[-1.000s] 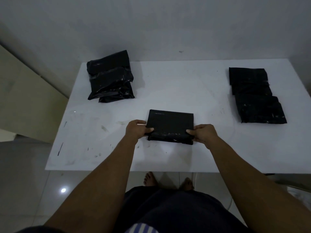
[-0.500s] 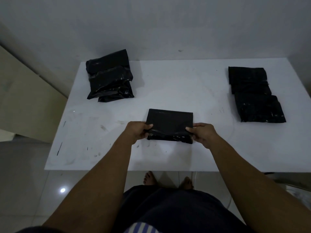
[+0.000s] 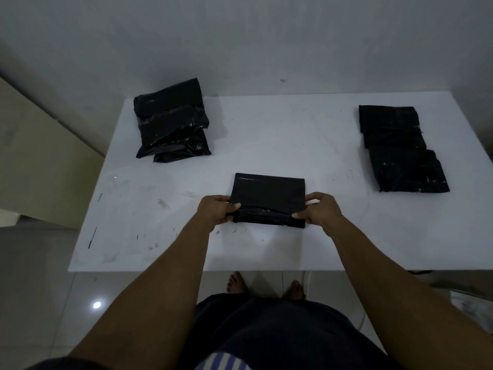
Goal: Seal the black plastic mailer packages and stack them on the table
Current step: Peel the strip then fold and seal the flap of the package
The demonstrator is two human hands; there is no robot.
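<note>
As the person stood at the near edge of the desk (image 3: 280, 134), a black mailer (image 3: 269, 192) lay flat on its white top, near the middle and closer to the person. Its near edge was folded over into a thicker band. The left hand (image 3: 214, 212) gripped the left end of that band, fingers and thumb curled round the plastic. The right hand (image 3: 321, 210) pinched the right end likewise.

At the far left of the desk sat a stack of black mailers (image 3: 170, 124), glossy, creased and slightly askew. At the far right lay a row of black mailers (image 3: 400, 148), overlapping toward the near edge. Scuffs and dark marks were noted on the near-left surface. Bare feet (image 3: 236, 283) stood on the tiled floor (image 3: 40, 276) below.
</note>
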